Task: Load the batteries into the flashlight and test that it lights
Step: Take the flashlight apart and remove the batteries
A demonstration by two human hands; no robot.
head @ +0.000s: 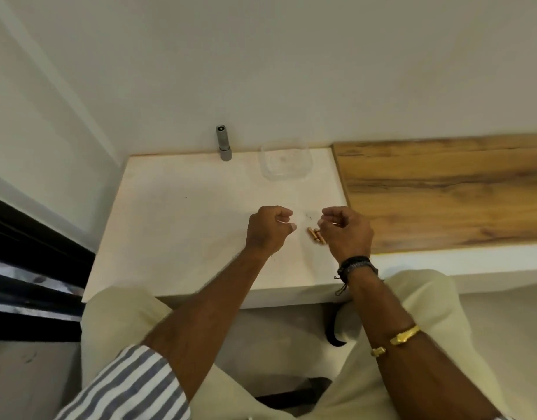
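White tabletop [176, 225] in plain white wall corner, wood-grain top [443, 189] adjoining on right. Grey flashlight [223, 144] upright at back edge, clear tray [286, 160] beside. Gold batteries [315, 235] lying btwn hands. Left hand [268, 228] loosely curled, grip unclear; right hand [347, 231] curled, touching batteries, hold uncertain.

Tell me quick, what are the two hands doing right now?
Left hand: curled closed, nothing visible in it.
Right hand: fingers curled just above the batteries on the table; a grip cannot be told.
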